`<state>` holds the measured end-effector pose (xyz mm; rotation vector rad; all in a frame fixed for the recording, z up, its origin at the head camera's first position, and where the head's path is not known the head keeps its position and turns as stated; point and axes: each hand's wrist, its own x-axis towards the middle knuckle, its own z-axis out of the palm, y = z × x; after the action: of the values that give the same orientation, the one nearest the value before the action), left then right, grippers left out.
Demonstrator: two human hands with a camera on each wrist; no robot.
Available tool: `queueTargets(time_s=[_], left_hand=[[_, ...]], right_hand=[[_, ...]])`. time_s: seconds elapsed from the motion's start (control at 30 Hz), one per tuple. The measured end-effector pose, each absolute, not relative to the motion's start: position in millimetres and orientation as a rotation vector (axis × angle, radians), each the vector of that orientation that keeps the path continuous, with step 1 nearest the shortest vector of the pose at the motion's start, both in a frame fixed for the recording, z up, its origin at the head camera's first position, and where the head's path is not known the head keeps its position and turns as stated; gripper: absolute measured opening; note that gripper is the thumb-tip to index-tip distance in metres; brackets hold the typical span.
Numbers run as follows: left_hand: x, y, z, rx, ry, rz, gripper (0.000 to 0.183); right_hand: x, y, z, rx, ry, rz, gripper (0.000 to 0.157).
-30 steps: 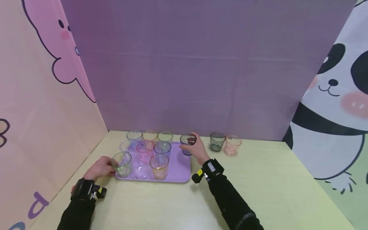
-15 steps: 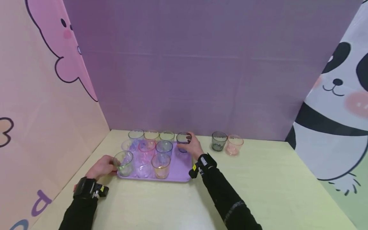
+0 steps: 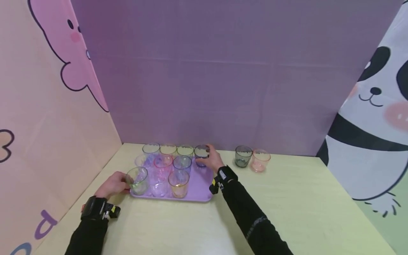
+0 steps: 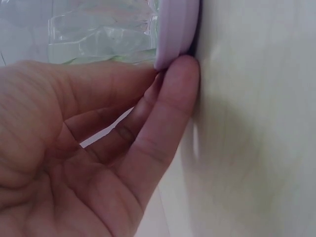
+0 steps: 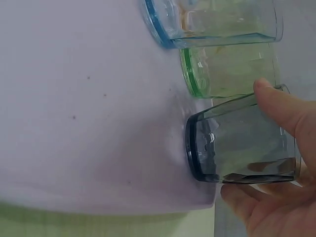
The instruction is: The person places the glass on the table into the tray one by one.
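On the lilac tray (image 3: 201, 186) stand several clear tinted cups. My right hand (image 3: 215, 159) holds a dark grey cup (image 5: 242, 140) between thumb and fingers at the tray's back right corner. In the right wrist view its base is at the tray surface; whether it bears its full weight there I cannot tell. Beside it are a green cup (image 5: 227, 74) and a blue cup (image 5: 222, 22). My left hand (image 3: 113, 185) pinches the tray's front left rim (image 4: 177, 29), next to a pale green cup (image 3: 137, 186). An amber cup (image 3: 178, 189) stands near the front edge.
On the pale table (image 3: 287, 198), right of the tray, a grey cup (image 3: 243, 159) and a pink cup (image 3: 259, 163) stand side by side. A purple backdrop (image 3: 197, 78) rises behind the tray, with printed panels at both sides.
My right hand has carried the dark grey cup left and slightly back, into line with the back row of cups. The left hand keeps its place at the tray's corner.
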<state>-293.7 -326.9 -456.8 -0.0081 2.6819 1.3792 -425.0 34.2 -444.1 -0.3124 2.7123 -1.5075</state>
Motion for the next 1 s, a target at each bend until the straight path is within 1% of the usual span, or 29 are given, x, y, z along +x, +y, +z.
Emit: queueTargets(time_s=[0.27,0.5,0.8,1.0], left_hand=[[-295.1,-326.5,-455.8,-0.022,2.682,1.384,0.018],[-293.8,-325.0,-455.9,-0.058,2.684,1.359,0.019],[-294.4,-326.0,-457.6,-0.043,2.687,1.373,0.02],[-293.6,-326.9,-459.3,-0.031,2.685,1.39,0.02]], right_hand=[[-426.1,33.5,-441.5,-0.283,2.776,-1.423,0.085],[-420.2,32.5,-436.3,-0.295,2.822,-1.355,0.087],[-416.3,40.3,-439.5,-0.244,2.749,-1.434,0.102],[-414.2,51.4,-441.0,-0.219,2.643,-1.599,0.095]])
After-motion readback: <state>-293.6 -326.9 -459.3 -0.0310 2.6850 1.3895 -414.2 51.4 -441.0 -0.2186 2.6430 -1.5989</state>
